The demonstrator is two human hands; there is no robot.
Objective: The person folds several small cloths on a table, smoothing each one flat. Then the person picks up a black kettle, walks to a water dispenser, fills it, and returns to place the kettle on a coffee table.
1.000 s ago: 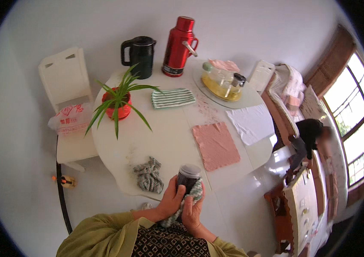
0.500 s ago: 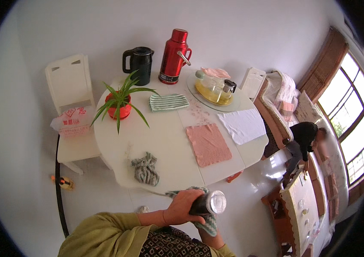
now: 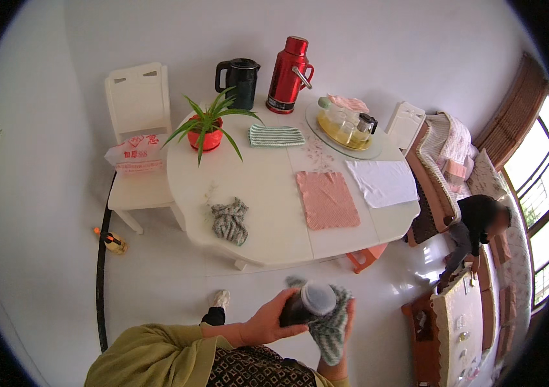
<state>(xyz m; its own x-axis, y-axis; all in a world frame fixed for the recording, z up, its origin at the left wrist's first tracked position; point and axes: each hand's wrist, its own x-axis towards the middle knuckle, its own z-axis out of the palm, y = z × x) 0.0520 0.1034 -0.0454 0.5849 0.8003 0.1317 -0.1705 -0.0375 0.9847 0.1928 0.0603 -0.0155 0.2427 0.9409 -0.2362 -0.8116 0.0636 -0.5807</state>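
Note:
My left hand [image 3: 266, 321] is closed round a dark tumbler [image 3: 295, 312] with a pale, see-through lid [image 3: 319, 298]. Against the tumbler's right side lies a green-and-white striped cloth [image 3: 331, 335], held in my right hand [image 3: 349, 322], whose fingers are partly hidden behind it. Both hands are in front of my body, short of the table's near edge. On the white table [image 3: 261, 219], a crumpled grey-green cloth [image 3: 230, 220] lies near that edge. Spread flat are a pink cloth [image 3: 328, 200], a white cloth [image 3: 383, 183] and a folded green-striped cloth [image 3: 277, 135].
Toward the back stand a potted plant [image 3: 204, 138], a black kettle [image 3: 239, 84] and a red thermos [image 3: 287, 77]. A glass turntable [image 3: 371, 152] carries glassware. A white chair [image 3: 139, 103] holds a plastic bag [image 3: 135, 153]. Another person [image 3: 474, 222] bends beside a low table [image 3: 458, 322].
My right hand and the striped cloth have moved from beneath the tumbler to its right side. The tumbler stays in my left hand. My view has shifted, showing more floor before the table.

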